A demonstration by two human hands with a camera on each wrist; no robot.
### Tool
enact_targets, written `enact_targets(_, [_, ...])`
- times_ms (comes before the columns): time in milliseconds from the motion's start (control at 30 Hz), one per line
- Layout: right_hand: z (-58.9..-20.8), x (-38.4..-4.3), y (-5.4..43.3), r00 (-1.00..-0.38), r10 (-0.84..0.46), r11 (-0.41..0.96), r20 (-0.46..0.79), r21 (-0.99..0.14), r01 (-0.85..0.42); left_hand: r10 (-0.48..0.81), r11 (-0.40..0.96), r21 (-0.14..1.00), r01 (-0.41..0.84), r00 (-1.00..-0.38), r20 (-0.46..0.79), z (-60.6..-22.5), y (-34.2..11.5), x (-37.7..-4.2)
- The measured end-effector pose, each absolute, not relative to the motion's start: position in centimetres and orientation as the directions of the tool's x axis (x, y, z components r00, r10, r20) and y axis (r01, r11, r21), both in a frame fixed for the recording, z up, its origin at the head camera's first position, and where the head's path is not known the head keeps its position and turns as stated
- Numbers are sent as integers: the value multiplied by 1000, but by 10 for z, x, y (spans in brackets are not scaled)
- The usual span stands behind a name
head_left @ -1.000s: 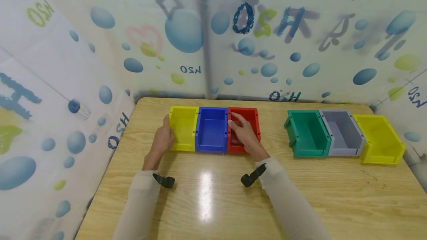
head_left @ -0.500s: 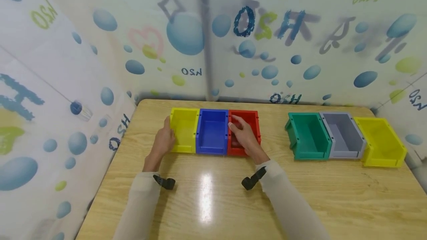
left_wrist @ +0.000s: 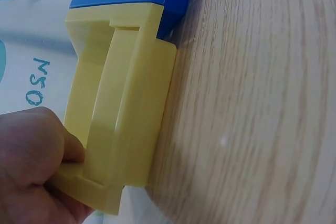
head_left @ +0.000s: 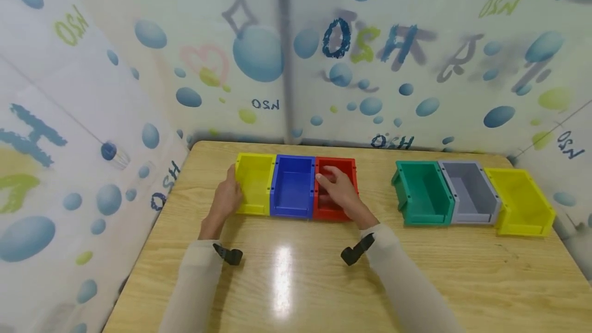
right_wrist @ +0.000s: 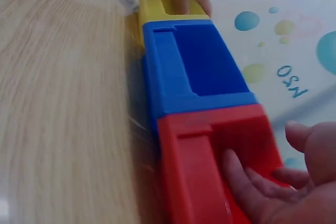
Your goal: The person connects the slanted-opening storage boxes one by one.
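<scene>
A yellow bin (head_left: 253,184), a blue bin (head_left: 292,186) and a red bin (head_left: 330,210) stand side by side in a row on the table. My left hand (head_left: 227,197) grips the left wall of the yellow bin, thumb inside and fingers outside, as the left wrist view shows. Over the red bin is my right hand (head_left: 342,191). Its fingers (right_wrist: 247,184) reach loosely into the bin's opening, and the thumb (right_wrist: 298,136) stands apart from them, with nothing pinched between.
To the right, a green bin (head_left: 424,191), a grey bin (head_left: 469,191) and another yellow bin (head_left: 520,202) form a second row. A patterned curtain (head_left: 222,86) hangs behind the wooden table (head_left: 314,281) and along its left side.
The head view has tilted up slightly, so the bins sit lower in it. My right hand has shifted a little rightward over the red bin; my left hand keeps its grip on the yellow bin.
</scene>
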State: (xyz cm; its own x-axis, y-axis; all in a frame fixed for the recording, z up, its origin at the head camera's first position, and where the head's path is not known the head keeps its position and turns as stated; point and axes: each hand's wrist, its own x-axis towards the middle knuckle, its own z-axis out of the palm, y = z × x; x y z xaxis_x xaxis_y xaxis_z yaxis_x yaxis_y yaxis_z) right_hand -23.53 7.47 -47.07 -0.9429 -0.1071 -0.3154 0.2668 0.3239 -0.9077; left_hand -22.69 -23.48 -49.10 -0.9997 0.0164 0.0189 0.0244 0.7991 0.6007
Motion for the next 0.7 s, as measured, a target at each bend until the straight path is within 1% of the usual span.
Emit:
enact_targets(167, [-450, -226, 102, -959, -184, 225, -216, -959, 173, 2, 798, 603, 2, -1000, 0, -492, -233, -228])
enact_targets(233, [-442, -223, 118, -973, -173, 240, -155, -964, 111, 3, 798, 603, 3, -1000, 1, -492, -234, -228])
enact_targets(333, [-433, -223, 144, -995, -81, 347, -58, -937, 26, 6, 796, 605, 4, -1000, -1, -492, -235, -227])
enact_targets(400, [-430, -223, 163, -1000, 5, 476, 10, -879, -6, 8, 795, 606, 5, -1000, -2, -492, -236, -227])
enact_targets(500, [-429, -220, 192, -991, 104, 628, 86, -778, -1, 9, 796, 605, 7, -1000, 0, -491, -235, -227])
enact_targets(633, [-434, -211, 227, -969, 168, 761, 180, -649, 11, 12, 798, 602, 13, -1000, 5, -491, -234, -227])
enact_targets(700, [-436, -206, 242, -958, 201, 822, 203, -567, 52, 11, 796, 605, 12, -1000, 5, -490, -233, -228])
